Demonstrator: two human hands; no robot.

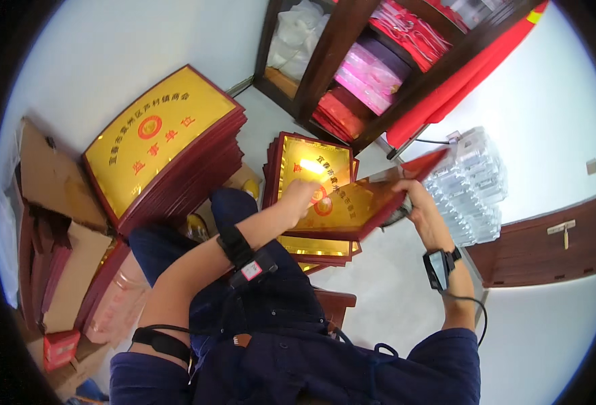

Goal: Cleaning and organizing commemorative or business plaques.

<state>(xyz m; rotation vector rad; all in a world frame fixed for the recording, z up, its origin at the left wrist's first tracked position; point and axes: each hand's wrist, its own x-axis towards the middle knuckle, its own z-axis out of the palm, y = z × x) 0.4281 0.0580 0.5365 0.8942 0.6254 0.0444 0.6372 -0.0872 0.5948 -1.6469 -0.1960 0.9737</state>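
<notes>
My right hand point(413, 195) grips the upper right edge of a gold plaque with a dark red frame point(366, 205), which is tilted above a stack. At that plaque's left edge is my left hand point(300, 197), its fingers curled over the edge; the fingertips are partly hidden. Below lies a stack of similar framed gold plaques point(287, 152), unevenly piled, its top one glinting with light. To the left stands a taller stack of larger-looking gold plaques point(171, 111) with dark red frames. The plaques bear writing and a round red emblem.
Cardboard point(57, 177) and more frames lie at far left, near a red box point(61, 349). A dark wooden cabinet point(323, 61) holds red and pink packets. A red flag point(459, 86) leans beside it. Stacked clear plastic containers point(472, 192) stand at right, near a brown door point(545, 243).
</notes>
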